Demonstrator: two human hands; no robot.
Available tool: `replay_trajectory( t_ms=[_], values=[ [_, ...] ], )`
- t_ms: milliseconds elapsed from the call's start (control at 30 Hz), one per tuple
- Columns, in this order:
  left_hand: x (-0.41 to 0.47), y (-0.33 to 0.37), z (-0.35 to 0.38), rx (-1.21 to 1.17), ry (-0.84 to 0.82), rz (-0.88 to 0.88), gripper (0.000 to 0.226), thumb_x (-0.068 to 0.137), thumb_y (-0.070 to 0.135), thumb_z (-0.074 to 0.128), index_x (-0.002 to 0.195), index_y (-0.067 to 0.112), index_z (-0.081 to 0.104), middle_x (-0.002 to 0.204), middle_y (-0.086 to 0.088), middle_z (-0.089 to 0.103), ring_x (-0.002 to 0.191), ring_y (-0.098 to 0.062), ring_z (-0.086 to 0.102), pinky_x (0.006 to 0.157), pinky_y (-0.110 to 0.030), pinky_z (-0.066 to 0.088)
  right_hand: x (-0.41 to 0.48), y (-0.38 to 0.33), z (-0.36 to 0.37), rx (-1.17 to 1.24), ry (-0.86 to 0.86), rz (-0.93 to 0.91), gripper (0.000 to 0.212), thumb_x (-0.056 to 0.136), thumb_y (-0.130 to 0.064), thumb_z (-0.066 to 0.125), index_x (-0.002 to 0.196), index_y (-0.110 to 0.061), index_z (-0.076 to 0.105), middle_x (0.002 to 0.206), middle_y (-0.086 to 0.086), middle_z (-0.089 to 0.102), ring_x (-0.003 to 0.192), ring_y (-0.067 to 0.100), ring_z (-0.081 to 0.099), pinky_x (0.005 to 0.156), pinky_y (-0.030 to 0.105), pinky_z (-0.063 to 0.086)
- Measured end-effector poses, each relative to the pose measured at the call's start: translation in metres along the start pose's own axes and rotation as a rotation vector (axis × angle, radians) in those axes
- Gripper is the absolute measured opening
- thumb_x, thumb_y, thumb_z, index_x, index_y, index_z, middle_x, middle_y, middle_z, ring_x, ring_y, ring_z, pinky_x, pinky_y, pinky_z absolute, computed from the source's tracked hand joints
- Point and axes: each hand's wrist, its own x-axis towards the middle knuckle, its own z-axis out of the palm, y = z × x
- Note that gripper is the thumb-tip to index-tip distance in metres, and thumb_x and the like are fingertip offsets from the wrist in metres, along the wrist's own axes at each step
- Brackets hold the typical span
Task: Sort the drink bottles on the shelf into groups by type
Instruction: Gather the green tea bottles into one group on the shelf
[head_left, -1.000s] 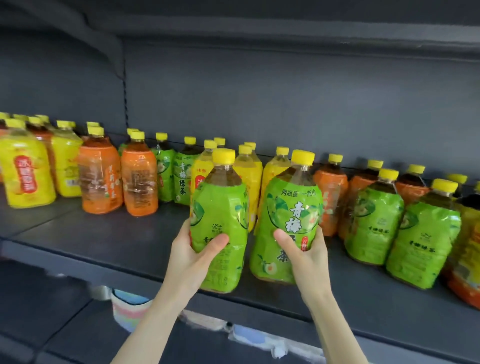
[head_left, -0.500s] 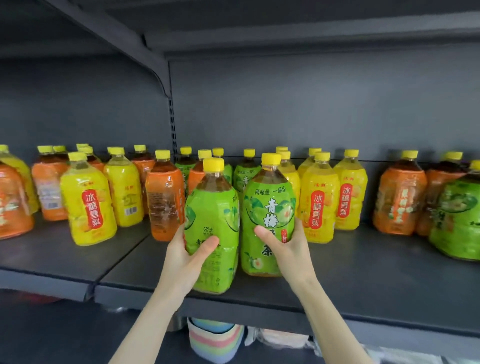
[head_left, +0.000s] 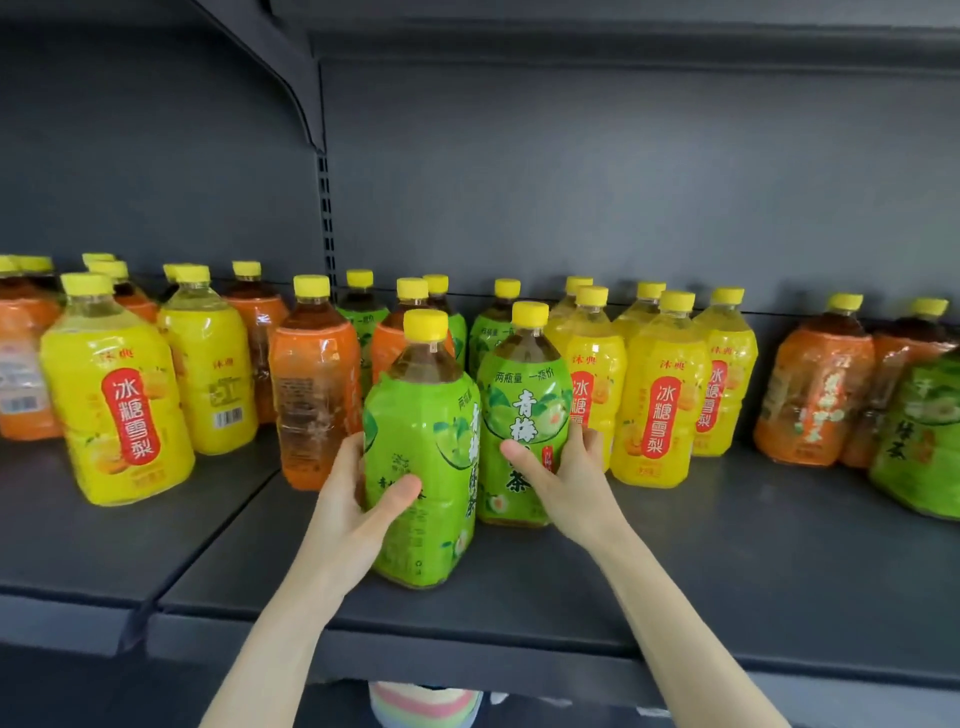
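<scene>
Two bare forearms reach up from the bottom edge, over the front lip of a dark grey shelf (head_left: 675, 582). The left hand (head_left: 358, 501) wraps the lower half of a green bottle (head_left: 421, 457) near the shelf's front, thumb across the label, fingers round its left side, grip clamped on it. The right hand (head_left: 566, 478) holds a second green bottle (head_left: 519, 415) just beside it and slightly further back, thumb on the front, fingers curled round the right side, grip likewise clamped. Both bottles are upright with yellow caps; whether their bases touch the shelf is unclear. Behind them stand mixed rows: an orange bottle (head_left: 311, 384) just left, yellow bottles (head_left: 654, 400) just right, more green, orange and yellow ones further back against the grey back panel (head_left: 623, 182).
</scene>
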Motion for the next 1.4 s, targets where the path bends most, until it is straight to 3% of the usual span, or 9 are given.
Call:
replay_trajectory(
  t_ms=[67, 133, 233, 367, 533, 700, 1133, 1267, 1400],
  values=[
    [0.005, -0.002, -0.011, 0.054, -0.043, -0.002, 0.061, 0.064, 0.064, 0.07, 0.117, 0.042, 0.051, 0.125, 0.01, 0.058, 0.116, -0.005, 0.055, 0.096, -0.031, 0.048, 0.005, -0.002, 0.004, -0.148, 0.041, 0.019, 0.082, 0.075, -0.06, 0.064, 0.141, -0.02, 0.036, 0.137, 0.006, 0.037, 0.129, 0.022, 0.029, 0.113, 0.038, 0.027],
    [0.008, 0.0, -0.02, 0.072, -0.095, -0.013, 0.073, 0.059, 0.074, 0.065, 0.124, 0.043, 0.049, 0.134, 0.009, 0.05, 0.123, -0.006, 0.048, 0.102, -0.033, 0.042, 0.008, -0.009, 0.009, -0.197, 0.081, 0.019, 0.084, 0.076, -0.057, 0.066, 0.139, -0.012, 0.037, 0.138, 0.009, 0.039, 0.13, 0.025, 0.034, 0.11, 0.039, 0.033],
    [0.007, 0.004, -0.023, -0.026, -0.11, -0.017, 0.067, 0.075, 0.053, 0.067, 0.134, 0.033, 0.041, 0.131, 0.018, 0.052, 0.117, 0.006, 0.051, 0.098, -0.02, 0.046, 0.007, -0.014, 0.013, -0.063, 0.133, 0.04, 0.075, 0.076, -0.043, 0.074, 0.132, -0.009, 0.036, 0.131, 0.006, 0.052, 0.12, 0.024, 0.053, 0.098, 0.041, 0.047],
    [0.01, 0.0, -0.015, 0.13, -0.062, -0.005, 0.088, 0.056, 0.06, 0.075, 0.128, 0.042, 0.028, 0.128, 0.021, 0.039, 0.116, 0.006, 0.044, 0.091, -0.016, 0.039, -0.004, -0.013, 0.015, -0.071, 0.162, 0.027, 0.065, 0.081, -0.03, 0.073, 0.132, -0.013, 0.037, 0.125, 0.005, 0.059, 0.112, 0.024, 0.059, 0.093, 0.045, 0.05],
    [0.019, 0.001, -0.014, 0.094, 0.048, 0.033, 0.079, 0.057, 0.035, 0.082, 0.12, 0.036, 0.035, 0.114, 0.021, 0.049, 0.103, 0.007, 0.049, 0.072, -0.007, 0.043, 0.002, -0.019, 0.015, -0.236, 0.268, 0.044, 0.068, 0.077, -0.04, 0.076, 0.131, -0.012, 0.047, 0.114, 0.008, 0.064, 0.103, 0.029, 0.061, 0.084, 0.042, 0.052],
    [0.017, -0.001, -0.016, 0.079, 0.06, 0.042, 0.073, 0.06, 0.038, 0.076, 0.123, 0.035, 0.039, 0.11, 0.028, 0.049, 0.102, 0.006, 0.051, 0.071, -0.01, 0.043, 0.014, -0.024, 0.017, -0.323, 0.291, 0.079, 0.066, 0.075, -0.045, 0.076, 0.125, -0.011, 0.05, 0.089, 0.001, 0.058, 0.087, 0.027, 0.063, 0.076, 0.041, 0.053],
    [0.013, 0.0, -0.016, 0.063, 0.101, 0.041, 0.069, 0.059, 0.034, 0.078, 0.118, 0.03, 0.043, 0.108, 0.026, 0.053, 0.098, 0.007, 0.054, 0.067, 0.0, 0.044, 0.035, -0.022, 0.023, -0.439, 0.3, 0.091, 0.066, 0.073, -0.052, 0.074, 0.118, -0.009, 0.051, 0.096, 0.013, 0.067, 0.089, 0.035, 0.063, 0.074, 0.044, 0.053],
    [0.012, -0.001, -0.015, 0.056, 0.083, 0.059, 0.061, 0.065, 0.023, 0.079, 0.117, 0.027, 0.045, 0.106, 0.024, 0.054, 0.09, 0.02, 0.055, 0.065, 0.001, 0.043, 0.035, -0.022, 0.026, -0.435, 0.315, 0.091, 0.06, 0.075, -0.049, 0.074, 0.11, -0.007, 0.05, 0.093, 0.014, 0.065, 0.087, 0.036, 0.062, 0.073, 0.047, 0.052],
    [0.01, -0.001, -0.015, 0.082, 0.087, 0.062, 0.064, 0.062, 0.033, 0.077, 0.118, 0.03, 0.045, 0.108, 0.026, 0.054, 0.095, 0.017, 0.054, 0.067, -0.001, 0.044, 0.034, -0.022, 0.025, -0.45, 0.301, 0.101, 0.058, 0.076, -0.05, 0.072, 0.107, -0.004, 0.052, 0.094, 0.015, 0.064, 0.088, 0.037, 0.061, 0.073, 0.046, 0.053]
  ],
)
